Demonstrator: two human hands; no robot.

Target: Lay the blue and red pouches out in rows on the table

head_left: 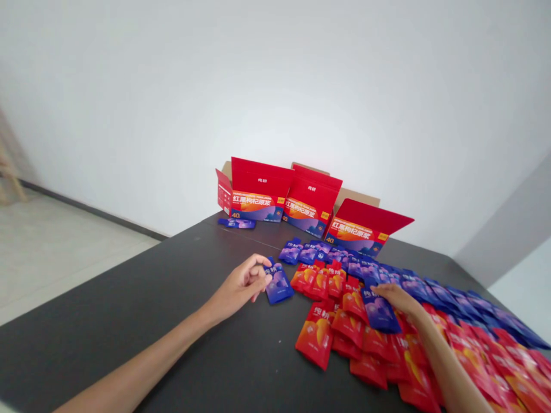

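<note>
My left hand is closed with its fingertips at the left edge of a blue pouch, pinching it by its upper side above the dark table. Between the thumb and fingers of my right hand is another blue pouch, gripped near its top and hanging over the red pouches. Below and around it spread many overlapping red pouches. Behind them a row of blue pouches runs along to the right.
Three red boxes with raised flaps stand at the back: a left box, a middle box and a right box. A few blue pouches lie before the left one. The dark table ends near a white wall.
</note>
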